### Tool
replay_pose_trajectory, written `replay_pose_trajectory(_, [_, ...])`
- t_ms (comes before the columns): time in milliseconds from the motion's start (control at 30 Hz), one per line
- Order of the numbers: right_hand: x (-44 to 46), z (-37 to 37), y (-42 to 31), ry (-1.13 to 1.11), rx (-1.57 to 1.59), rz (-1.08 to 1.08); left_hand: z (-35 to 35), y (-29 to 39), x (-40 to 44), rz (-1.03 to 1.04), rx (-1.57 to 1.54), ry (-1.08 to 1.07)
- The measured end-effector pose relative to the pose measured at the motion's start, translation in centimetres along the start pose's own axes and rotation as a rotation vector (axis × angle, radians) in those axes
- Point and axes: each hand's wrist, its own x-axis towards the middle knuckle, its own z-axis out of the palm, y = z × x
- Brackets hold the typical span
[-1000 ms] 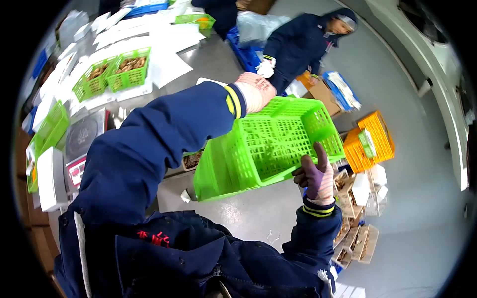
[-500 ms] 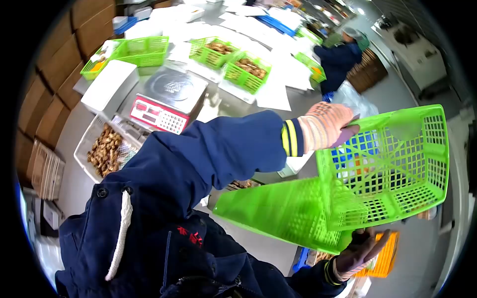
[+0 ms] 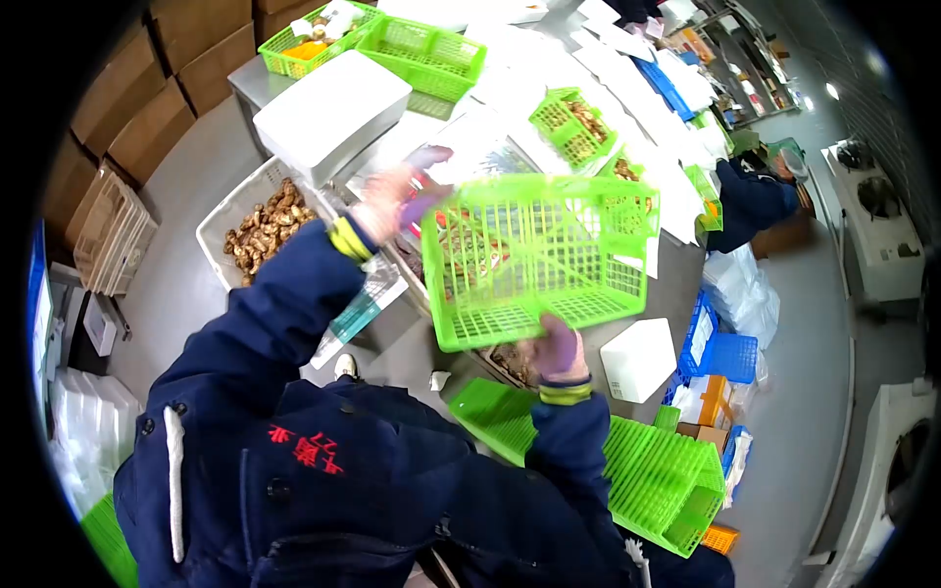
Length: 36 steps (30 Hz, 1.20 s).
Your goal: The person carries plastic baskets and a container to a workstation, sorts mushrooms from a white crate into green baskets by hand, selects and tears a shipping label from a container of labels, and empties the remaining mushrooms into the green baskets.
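An empty green plastic basket (image 3: pixel 539 257) with mesh walls is tilted over the scale (image 3: pixel 490 149), hiding most of the scale's red front panel. My right hand (image 3: pixel 557 355), in a striped glove, grips the basket's lower edge; motion blurs it slightly. Beside the basket's upper left corner is my left hand (image 3: pixel 397 196), also gloved, thumb and fingers apart. Whether it touches the rim is hard to see. Under my right forearm lies a stack of nested green baskets (image 3: pixel 647 461). A white crate (image 3: pixel 218 238) of brown mushrooms (image 3: pixel 267 230) stands left of my left hand.
A white box (image 3: pixel 333 110) stands behind the scale. Green baskets (image 3: pixel 571 125) with brown pieces sit farther back on the table. A white block-shaped box (image 3: pixel 639 361) is at the table's right end, near blue crates (image 3: pixel 720 353). A co-worker (image 3: pixel 750 201) stands at the far right.
The basket has moved left, from above the stack to over the scale. My left hand has let go of its rim, and my right hand has come up to its lower edge. The view has shifted.
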Motion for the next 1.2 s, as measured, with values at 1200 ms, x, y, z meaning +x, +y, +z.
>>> replay_pose_trajectory(1200, [23.6, 12.9, 22.4, -0.368, -0.346, 1.004, -4.0, -12.2, -34.1, -1.390, -0.133, 0.363])
